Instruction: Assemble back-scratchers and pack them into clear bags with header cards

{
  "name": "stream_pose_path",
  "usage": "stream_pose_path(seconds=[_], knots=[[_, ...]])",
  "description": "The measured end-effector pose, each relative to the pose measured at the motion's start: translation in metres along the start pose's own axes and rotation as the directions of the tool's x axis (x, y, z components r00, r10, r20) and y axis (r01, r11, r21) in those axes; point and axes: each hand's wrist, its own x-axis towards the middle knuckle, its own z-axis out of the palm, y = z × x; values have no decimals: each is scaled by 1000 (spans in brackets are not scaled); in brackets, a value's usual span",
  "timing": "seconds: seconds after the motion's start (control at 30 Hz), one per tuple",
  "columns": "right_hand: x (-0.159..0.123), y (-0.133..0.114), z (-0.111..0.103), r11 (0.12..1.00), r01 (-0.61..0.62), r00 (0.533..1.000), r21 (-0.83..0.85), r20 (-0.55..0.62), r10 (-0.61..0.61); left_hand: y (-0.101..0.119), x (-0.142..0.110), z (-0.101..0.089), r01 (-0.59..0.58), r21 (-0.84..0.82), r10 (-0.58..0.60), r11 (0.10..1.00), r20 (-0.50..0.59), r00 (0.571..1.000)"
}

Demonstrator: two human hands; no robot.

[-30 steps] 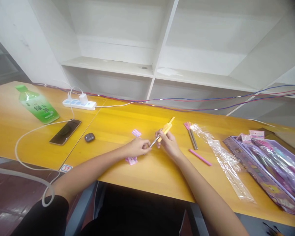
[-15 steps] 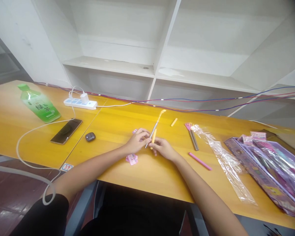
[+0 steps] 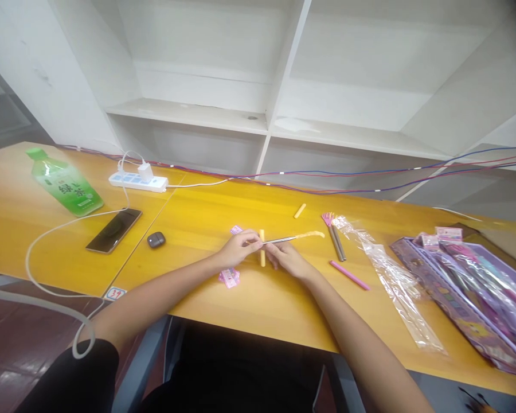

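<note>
My left hand (image 3: 243, 248) pinches the metal rod of a back scratcher (image 3: 279, 240). The rod points right, across the top of my right hand, and ends in a yellow scratching head. Closed around a short yellow tube (image 3: 262, 259) is my right hand (image 3: 284, 257); its fingertips are partly hidden. The tube crosses behind the rod between both hands. Small pink printed cards (image 3: 230, 278) lie beneath and beside my left wrist. A second yellow tube (image 3: 300, 210) rests farther back on the table.
Right of my hands lie back scratchers with metal rods (image 3: 337, 244), a pink tube (image 3: 350, 275), clear plastic wrappers (image 3: 395, 292) and a purple pouch (image 3: 430, 292) with packaged items. To the left are an earbud case (image 3: 156, 240), phone (image 3: 114, 230), power strip (image 3: 157, 184) and green bottle (image 3: 66, 186).
The back scratcher has swung from pointing up and away to pointing right, nearly level. The yellow tube in my right hand has shifted slightly left and stands straighter.
</note>
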Motion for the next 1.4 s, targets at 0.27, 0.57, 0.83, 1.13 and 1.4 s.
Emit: stream_pose_path(seconds=[0.27,0.57,0.83,1.13,1.4], knots=[[2,-2,-10,919,70,968,388,-250,32,-3,0,1,55,-49,-55,997,5,998],[3,-6,-38,719,284,872,635,-483,82,6,2,-2,235,-565,-293,791,-12,956],[1,7,-62,761,312,764,569,-627,155,16,-1,-6,312,-571,-294,759,128,947],[1,7,-58,823,262,749,504,-644,156,17,3,-7,278,-428,-268,860,85,960],[3,5,-44,799,250,793,547,-589,155,18,0,-9,276,-388,-272,880,65,960]])
